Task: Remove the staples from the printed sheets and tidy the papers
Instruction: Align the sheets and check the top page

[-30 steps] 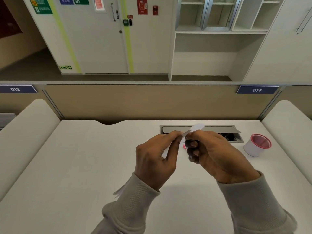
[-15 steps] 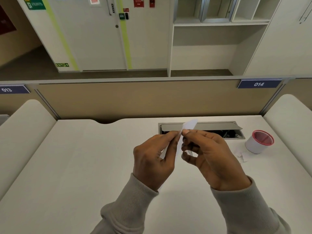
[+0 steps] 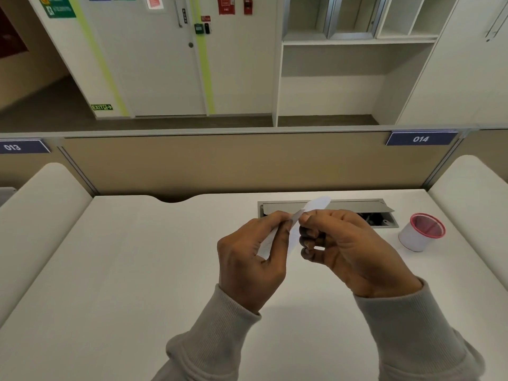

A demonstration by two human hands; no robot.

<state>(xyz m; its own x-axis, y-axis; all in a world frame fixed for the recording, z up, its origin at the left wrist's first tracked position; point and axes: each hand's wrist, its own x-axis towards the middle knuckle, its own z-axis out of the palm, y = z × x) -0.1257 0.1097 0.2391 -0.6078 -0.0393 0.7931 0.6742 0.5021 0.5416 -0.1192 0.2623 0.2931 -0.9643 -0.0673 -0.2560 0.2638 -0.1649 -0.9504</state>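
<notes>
Fingers (image 3: 276, 218) of my left hand (image 3: 248, 259): thumb and forefinger are drawn narrow and pinch the sheets (image 3: 316, 205) from the left. The remaining left fingers are folded behind the paper.

Fingers (image 3: 312, 215) of my right hand (image 3: 354, 251): thumb and forefinger tips pinch the same sheets from the right, directly against the left pinch. The other three right fingers are curled in below it, and I cannot tell whether they hold anything.

Location of the sheets: held in the air in front of the tray (image 3: 357, 207), clear of the desk (image 3: 110, 270). Their upper end rises past the tray's near edge and overlaps its grey lid. Their lower part hangs between my two hands, in front of the tray.

The cup (image 3: 420, 233) stands on the desk just right of the tray.

Change since half a second ago:
1. Both pinches stay in place on the sheets.
2. The upper end of the sheets has leaned slightly further right along the tray lid.
3. My hands remain in front of the tray's left half.
4. The cup has not moved.
</notes>
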